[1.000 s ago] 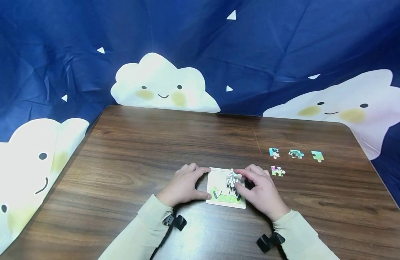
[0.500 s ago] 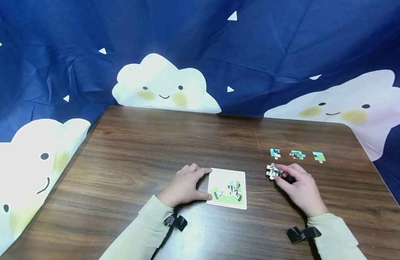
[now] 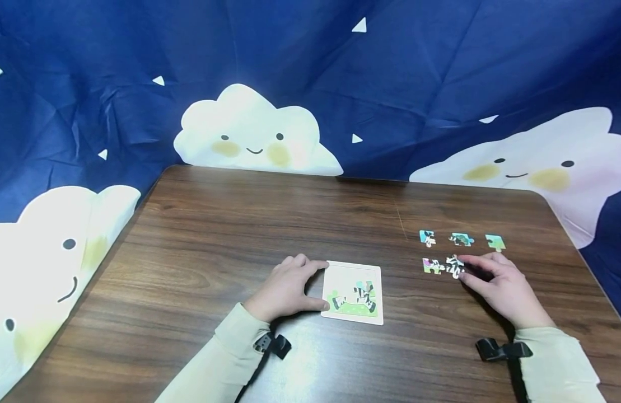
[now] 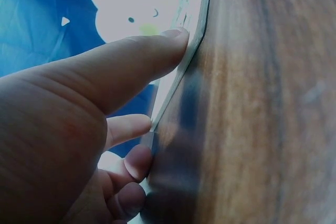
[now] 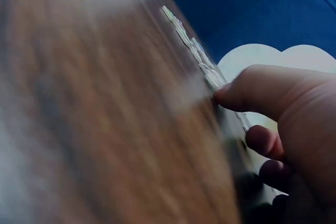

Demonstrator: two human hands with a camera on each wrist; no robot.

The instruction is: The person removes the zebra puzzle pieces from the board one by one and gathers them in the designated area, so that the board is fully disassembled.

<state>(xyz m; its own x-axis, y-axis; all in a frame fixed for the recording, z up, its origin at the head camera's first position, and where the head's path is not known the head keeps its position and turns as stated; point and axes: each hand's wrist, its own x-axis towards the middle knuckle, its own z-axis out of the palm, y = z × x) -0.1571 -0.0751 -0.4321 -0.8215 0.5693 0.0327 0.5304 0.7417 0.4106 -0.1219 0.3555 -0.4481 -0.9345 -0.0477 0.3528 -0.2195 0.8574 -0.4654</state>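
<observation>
My left hand (image 3: 285,284) lies at the left side of a square puzzle board (image 3: 346,275), thumb tip on its front left rim and index fingertip at its back left corner. Seen from the left wrist, the thumb (image 4: 152,59) presses on the board's edge (image 4: 181,69). Several zebra pieces are fitted low in the board's frame. To the right, my right hand (image 3: 502,288) pinches a black-and-white striped puzzle piece (image 3: 454,267) between thumb and index finger, close over the table. It sits right beside a piece with pink and green (image 3: 431,266).
Behind the right hand lies a row of loose puzzle pieces: a blue one with stripes (image 3: 427,238), a green-blue one (image 3: 461,239) and a mostly green one (image 3: 495,242). The wooden table (image 3: 270,212) ends at a blue cloth (image 3: 391,73) with smiling clouds.
The right hand has carried the striped piece from above the board rightward, past the pink-and-green piece, to that piece's right side. The left hand has stayed at the board.
</observation>
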